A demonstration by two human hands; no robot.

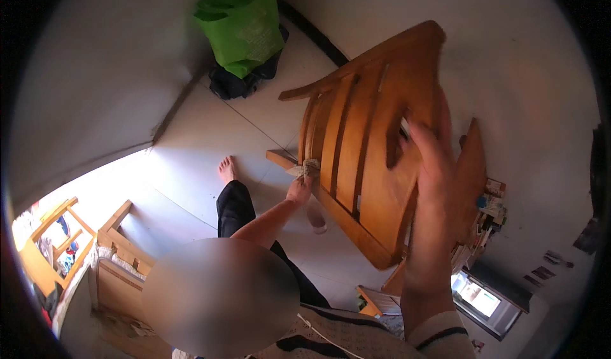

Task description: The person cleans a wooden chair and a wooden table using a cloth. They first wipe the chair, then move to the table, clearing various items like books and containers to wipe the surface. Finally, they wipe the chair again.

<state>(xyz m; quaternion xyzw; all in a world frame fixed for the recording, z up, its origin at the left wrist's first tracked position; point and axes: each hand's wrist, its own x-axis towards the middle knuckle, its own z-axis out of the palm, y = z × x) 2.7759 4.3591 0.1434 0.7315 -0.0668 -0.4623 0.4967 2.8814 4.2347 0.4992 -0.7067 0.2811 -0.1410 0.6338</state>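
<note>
A brown wooden chair (375, 124) with a slatted, curved panel is tilted up off the pale floor in front of me. My right hand (435, 158) is wrapped round its right end, with fingers at the oval hand hole. At the lower left end of the slats, my left hand (299, 188) is closed on a pale, rumpled cloth (310, 167). The cloth is pressed against the wood there. Part of the left fingers is hidden behind the cloth and the chair edge.
A green bag (242, 28) rests on a black bag (232, 84) by the far wall. My bare foot (226, 169) stands on the floor (191, 162). Wooden furniture (124, 244) is at lower left. Books (487, 222) are stacked at right, near a bright window or screen (477, 296).
</note>
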